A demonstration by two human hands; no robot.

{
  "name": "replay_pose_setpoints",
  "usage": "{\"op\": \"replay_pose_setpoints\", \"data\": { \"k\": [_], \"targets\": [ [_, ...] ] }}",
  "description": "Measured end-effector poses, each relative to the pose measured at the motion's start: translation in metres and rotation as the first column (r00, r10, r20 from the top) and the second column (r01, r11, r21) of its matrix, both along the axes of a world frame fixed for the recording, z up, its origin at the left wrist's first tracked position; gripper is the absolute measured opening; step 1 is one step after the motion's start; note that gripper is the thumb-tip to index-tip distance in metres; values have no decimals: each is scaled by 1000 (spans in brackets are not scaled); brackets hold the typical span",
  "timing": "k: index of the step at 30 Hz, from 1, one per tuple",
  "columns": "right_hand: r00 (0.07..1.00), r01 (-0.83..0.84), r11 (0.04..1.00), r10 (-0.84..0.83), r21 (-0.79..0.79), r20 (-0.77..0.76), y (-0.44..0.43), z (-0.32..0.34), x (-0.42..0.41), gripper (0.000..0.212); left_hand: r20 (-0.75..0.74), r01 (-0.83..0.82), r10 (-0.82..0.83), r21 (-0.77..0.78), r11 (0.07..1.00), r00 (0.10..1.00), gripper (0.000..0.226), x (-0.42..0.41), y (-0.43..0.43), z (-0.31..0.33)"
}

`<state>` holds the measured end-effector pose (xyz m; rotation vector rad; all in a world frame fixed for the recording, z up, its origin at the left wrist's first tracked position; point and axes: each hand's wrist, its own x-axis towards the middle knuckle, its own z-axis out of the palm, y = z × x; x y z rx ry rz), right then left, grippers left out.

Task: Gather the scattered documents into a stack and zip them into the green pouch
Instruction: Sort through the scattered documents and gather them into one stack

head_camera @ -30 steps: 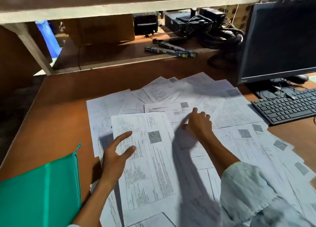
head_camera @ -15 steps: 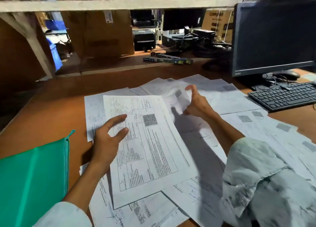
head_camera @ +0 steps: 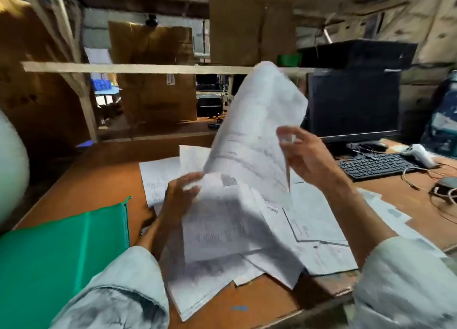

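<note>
Printed white documents (head_camera: pixel 319 219) lie scattered over the brown desk (head_camera: pixel 99 180). My right hand (head_camera: pixel 306 155) pinches the edge of a lifted sheet (head_camera: pixel 257 130), which curls up high in front of the monitor. My left hand (head_camera: pixel 180 192) holds the left edge of a small bundle of sheets (head_camera: pixel 217 224), raised slightly off the pile. The green pouch (head_camera: pixel 61 254) lies flat at the near left of the desk, its zip end pointing away from me. The frame is blurred by motion.
A dark monitor (head_camera: pixel 353 103) stands at the back right with a black keyboard (head_camera: pixel 376 165) before it. A white handheld scanner (head_camera: pixel 420 155) and loose cables (head_camera: pixel 445 192) lie at the far right. Cardboard boxes (head_camera: pixel 155 91) and a shelf rail (head_camera: pixel 123 68) stand behind the desk.
My right hand has lifted a sheet high off the pile and swung it toward the left. My left hand has raised its sheets. The camera has tilted upward.
</note>
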<state>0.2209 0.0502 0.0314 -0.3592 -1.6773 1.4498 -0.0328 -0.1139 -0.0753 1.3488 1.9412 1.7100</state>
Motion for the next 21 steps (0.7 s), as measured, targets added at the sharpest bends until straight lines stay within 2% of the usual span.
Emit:
{"op": "replay_pose_setpoints", "data": {
  "k": [1, 2, 4, 6, 9, 10, 11, 13, 14, 16, 19, 21],
  "targets": [
    [965, 110, 982, -142, 151, 220, 0, -13, -3, 28, 41, 16, -16, -14, 1000, 999, 31, 2, 1, 2],
    [907, 176, 948, -261, 266, 330, 0, -28, -7, 26, 93, 9, -7, -15, 1000, 996, 35, 4, 2, 6],
    [888, 219, 944, -297, 245, 351, 0, -52, -15, 22, 176, -12, 10, 9, 1000, 984, 35, 14, 2, 7],
    [880, 271, 936, -335, 225, 335, -2, -68, -23, 21, 335, -37, 24, 32, 999, 942, 30, 28, 0, 3],
    [855, 309, 918, -383, 250, 349, -3, -89, -32, 22, 650, 20, -93, 119, 993, 754, 36, 38, -3, -9],
    [846, 312, 912, -394, 265, 359, -4, -94, -35, 22, 700, 55, -136, 137, 989, 701, 41, 40, -4, -8],
    [838, 310, 906, -404, 288, 368, -4, -99, -39, 22, 711, 91, -174, 153, 984, 682, 41, 39, -4, -7],
    [815, 303, 887, -430, 347, 387, -4, -103, -45, 20, 608, 105, -164, 132, 986, 777, 32, 36, 0, -10],
    [802, 299, 879, -442, 370, 402, -4, -104, -47, 18, 532, 103, -149, 115, 988, 834, 36, 37, 1, -12],
    [793, 281, 890, -426, 359, 436, -2, -104, -50, 18, 407, 75, -108, 96, 993, 907, 58, 37, 4, -18],
    [788, 262, 906, -400, 333, 467, 9, -102, -41, 22, 321, 55, -108, 170, 984, 941, 91, 34, 5, -25],
    [758, 264, 892, -427, 367, 493, 23, -101, -30, 23, 296, 68, -121, 183, 981, 948, 94, 32, 5, -26]
  ]
}}
